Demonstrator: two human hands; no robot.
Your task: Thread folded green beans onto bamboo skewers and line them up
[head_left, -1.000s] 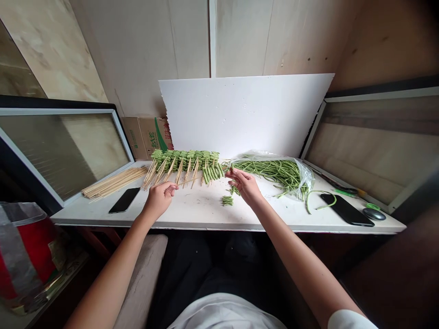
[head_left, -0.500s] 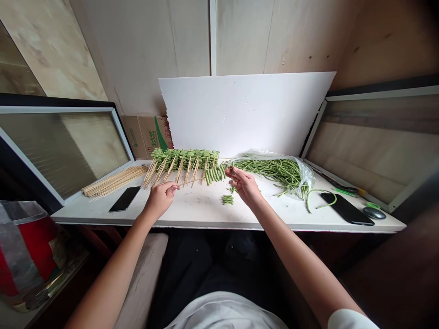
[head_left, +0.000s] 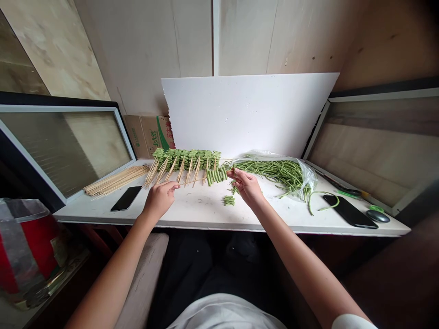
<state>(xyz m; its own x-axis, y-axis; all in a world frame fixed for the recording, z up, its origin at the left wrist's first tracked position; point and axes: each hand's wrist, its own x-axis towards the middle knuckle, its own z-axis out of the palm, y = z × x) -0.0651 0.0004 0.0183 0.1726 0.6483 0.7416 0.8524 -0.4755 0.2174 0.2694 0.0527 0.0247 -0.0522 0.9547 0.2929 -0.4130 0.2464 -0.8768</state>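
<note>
My left hand (head_left: 160,199) is closed on the blunt end of a bamboo skewer (head_left: 190,182), held nearly level above the table. Several cut pieces of green long bean (head_left: 216,176) sit threaded side by side on its far half. At the skewer's tip, my right hand (head_left: 248,186) pinches a bean piece (head_left: 233,167) between thumb and fingers; whether the tip has entered it I cannot tell. Below, a small pile of cut bean pieces (head_left: 228,200) lies on the white table (head_left: 192,214). Behind stand stacked finished bean skewers (head_left: 187,160), sticks pointing towards me.
Loose bamboo skewers (head_left: 115,181) and a phone (head_left: 126,198) lie at left. Whole long beans (head_left: 274,171) spill from a clear plastic bag (head_left: 308,176) at right, near another phone (head_left: 350,212) and a dark mouse-like object (head_left: 377,216). A white board (head_left: 250,114) stands behind.
Both hands keep their grip on the skewer and bean piece with hardly any movement. The whole view has shifted slightly.
</note>
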